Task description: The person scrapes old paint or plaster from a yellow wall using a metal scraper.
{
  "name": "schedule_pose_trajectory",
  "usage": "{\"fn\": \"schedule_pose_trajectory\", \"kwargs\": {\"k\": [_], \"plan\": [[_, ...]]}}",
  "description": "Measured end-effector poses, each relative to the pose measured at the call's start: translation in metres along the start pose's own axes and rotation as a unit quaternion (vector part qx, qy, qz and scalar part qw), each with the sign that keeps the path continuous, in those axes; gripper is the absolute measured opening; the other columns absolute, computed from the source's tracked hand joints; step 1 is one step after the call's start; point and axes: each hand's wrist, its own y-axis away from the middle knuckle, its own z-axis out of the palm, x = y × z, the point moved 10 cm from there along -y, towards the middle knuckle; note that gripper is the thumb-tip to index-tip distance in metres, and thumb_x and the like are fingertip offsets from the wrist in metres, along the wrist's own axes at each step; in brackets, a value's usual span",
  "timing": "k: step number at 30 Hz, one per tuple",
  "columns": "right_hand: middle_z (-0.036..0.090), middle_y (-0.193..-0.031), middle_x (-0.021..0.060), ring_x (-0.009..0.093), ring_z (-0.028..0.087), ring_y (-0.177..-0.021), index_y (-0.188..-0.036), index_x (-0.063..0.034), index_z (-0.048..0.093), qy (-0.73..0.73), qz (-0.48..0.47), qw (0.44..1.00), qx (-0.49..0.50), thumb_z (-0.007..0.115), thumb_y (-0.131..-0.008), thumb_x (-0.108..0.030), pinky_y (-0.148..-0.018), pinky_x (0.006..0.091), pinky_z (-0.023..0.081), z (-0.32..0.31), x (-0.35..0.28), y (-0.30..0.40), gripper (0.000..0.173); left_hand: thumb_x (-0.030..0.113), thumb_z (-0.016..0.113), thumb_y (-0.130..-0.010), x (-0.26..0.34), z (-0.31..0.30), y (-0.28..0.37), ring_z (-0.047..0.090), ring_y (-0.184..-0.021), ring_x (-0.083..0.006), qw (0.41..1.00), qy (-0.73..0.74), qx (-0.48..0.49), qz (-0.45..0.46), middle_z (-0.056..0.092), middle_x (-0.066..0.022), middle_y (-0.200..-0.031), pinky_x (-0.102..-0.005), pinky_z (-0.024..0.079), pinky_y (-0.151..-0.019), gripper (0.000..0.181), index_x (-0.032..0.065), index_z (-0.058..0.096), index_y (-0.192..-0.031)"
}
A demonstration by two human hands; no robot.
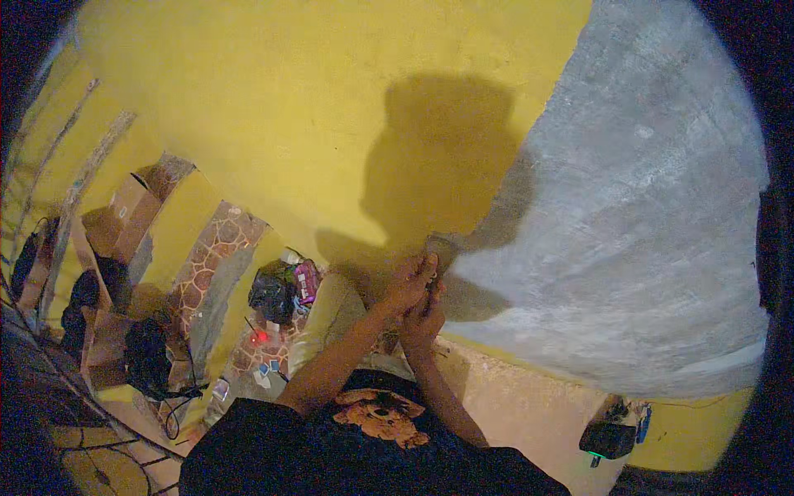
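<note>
My left hand [417, 282] and my right hand [423, 322] are close together at the middle of the view, their fingers bent around a small dark thing that is too dim to name. Both forearms reach up from a black shirt with an orange bear print. Beyond the fingers, a yellow painted wall [260, 93] meets a grey-white rough surface [645, 186]. The shadow of my head and hands falls across both.
At the left are cardboard boxes [127, 204], black bags [147, 356] and cables on stepped ledges with a stone pattern [214, 248]. A black plastic bag [273, 291] and a purple packet [306, 282] lie nearer. A black device [611, 431] with a green light is at lower right.
</note>
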Motion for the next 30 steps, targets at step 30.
{"fn": "schedule_pose_trajectory", "kwargs": {"k": [30], "plan": [[0.068,-0.091,0.0091,0.017,0.063,-0.076,-0.131,0.0028,0.057,-0.014,-0.097,0.995,0.034,0.041,-0.112,-0.032,-0.067,0.0335,0.051,0.002,-0.029,0.005,0.042,0.046,0.053,-0.108,0.031,-0.037,0.014,0.061,-0.062,-0.0178,0.968,-0.186,0.119,0.123,0.066,-0.0084,-0.070,-0.0377,0.051,-0.060,0.049,0.0008,0.066,-0.095]]}}
